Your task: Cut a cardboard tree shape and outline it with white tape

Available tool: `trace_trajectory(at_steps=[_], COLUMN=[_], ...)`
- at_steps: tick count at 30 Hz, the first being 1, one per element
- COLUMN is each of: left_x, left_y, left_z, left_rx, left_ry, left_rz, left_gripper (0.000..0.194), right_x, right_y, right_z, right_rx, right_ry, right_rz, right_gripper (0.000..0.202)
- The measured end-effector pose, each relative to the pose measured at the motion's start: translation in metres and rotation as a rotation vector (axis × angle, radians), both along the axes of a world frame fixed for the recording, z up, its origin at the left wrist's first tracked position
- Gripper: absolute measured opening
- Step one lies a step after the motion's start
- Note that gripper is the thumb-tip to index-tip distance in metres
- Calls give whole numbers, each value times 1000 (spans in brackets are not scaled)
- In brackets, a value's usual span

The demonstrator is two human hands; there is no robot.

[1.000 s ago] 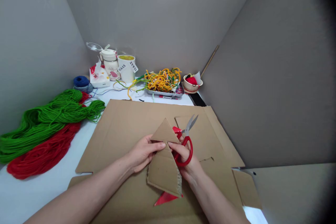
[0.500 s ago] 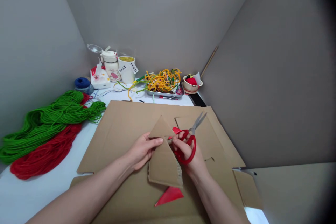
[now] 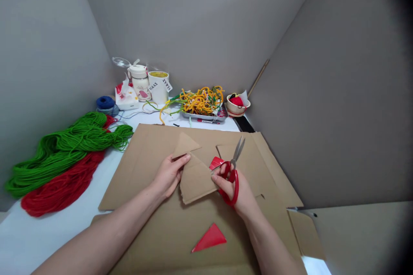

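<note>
My left hand (image 3: pixel 169 175) pinches a brown cardboard piece (image 3: pixel 196 180) between thumb and fingers, at its narrow upper end. A smaller cardboard triangle (image 3: pixel 186 144) juts out above that thumb; whether it is still joined to the larger piece I cannot tell. Red-handled scissors (image 3: pixel 235 163) hang on my right hand (image 3: pixel 234 184), blades pointing up and away, slightly parted. That hand's thumb and finger also touch the right edge of the cardboard piece. Behind it lies a red scrap (image 3: pixel 215 163). A red triangle (image 3: pixel 210 238) rests nearer to me.
A large flattened cardboard sheet (image 3: pixel 155 232) covers the table's middle. Green yarn (image 3: pixel 64 150) and red yarn (image 3: pixel 61 189) lie at left. Along the back stand a bottle (image 3: pixel 141 84), a white container (image 3: pixel 158 88), a tray of yarn scraps (image 3: pixel 202 116) and a bowl (image 3: pixel 237 109).
Both cardboard pieces have turned and shifted up and left with my left hand. My right fingers moved down to the larger piece's right edge, and the scissors tilted more upright.
</note>
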State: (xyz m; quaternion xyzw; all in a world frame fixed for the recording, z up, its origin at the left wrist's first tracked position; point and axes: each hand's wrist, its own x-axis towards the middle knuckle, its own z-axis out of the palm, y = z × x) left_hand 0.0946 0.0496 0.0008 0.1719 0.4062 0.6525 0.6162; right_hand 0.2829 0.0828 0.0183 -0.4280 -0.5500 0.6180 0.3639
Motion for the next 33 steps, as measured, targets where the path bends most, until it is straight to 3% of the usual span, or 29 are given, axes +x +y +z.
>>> trace_trajectory(at_steps=[8, 17, 22, 28, 33], left_x=[-2, 4, 5, -2, -7], left_y=[-6, -9, -9, -5, -6], left_z=[5, 5, 4, 4, 5], left_rx=[-43, -86, -57, 17, 0], left_ry=[-4, 128, 109, 79, 180], left_rz=[-369, -422, -380, -301, -407], left_gripper=[18, 24, 26, 21, 22], right_x=[16, 1, -6, 6, 20], right_y=[17, 12, 6, 15, 19], right_z=[3, -8, -10, -7, 2], right_rx=[38, 111, 90, 127, 23], right_ry=[146, 230, 250, 203, 101], right_rz=[-12, -290, -241, -190, 53], right_gripper=[25, 28, 27, 27, 25])
